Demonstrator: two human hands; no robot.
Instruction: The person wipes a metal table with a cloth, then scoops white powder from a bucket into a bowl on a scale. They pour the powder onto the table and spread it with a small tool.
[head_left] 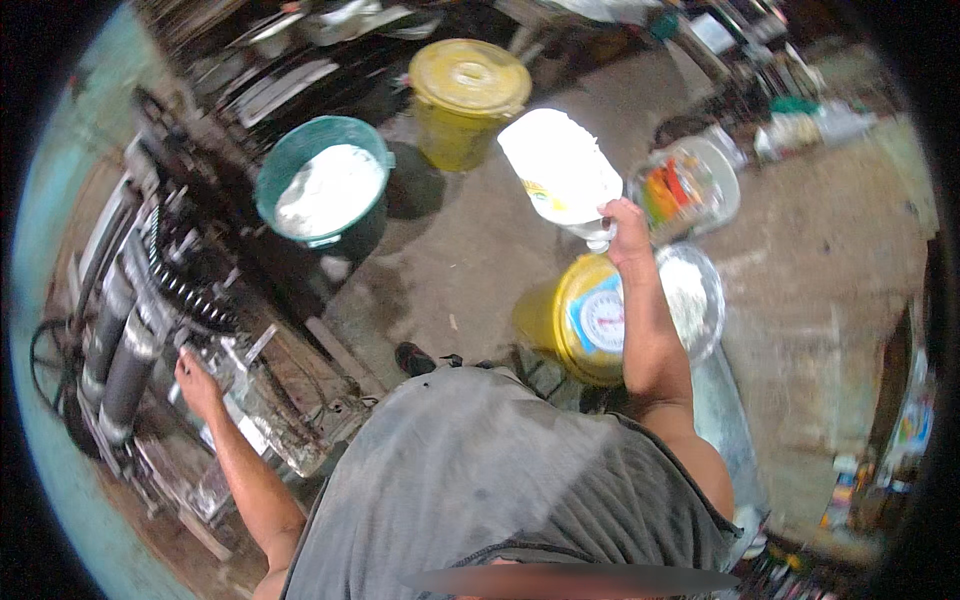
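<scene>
A roller machine (pixel 130 340) stands at left, near a green tub (pixel 268 185) of white powder (pixel 335 190) and a lidded yellow bin (pixel 470 75) on the floor (pixel 460 270). At right, a second bin (pixel 537 315) and a clear basin (pixel 717 310) flank a blue scale (pixel 603 320). A white jug (pixel 560 165) hangs in the air beside the lidded bin, the right hand (pixel 627 232) gripping its near end. The left hand (pixel 200 388) is at the machine; whether it grips anything cannot be told.
</scene>
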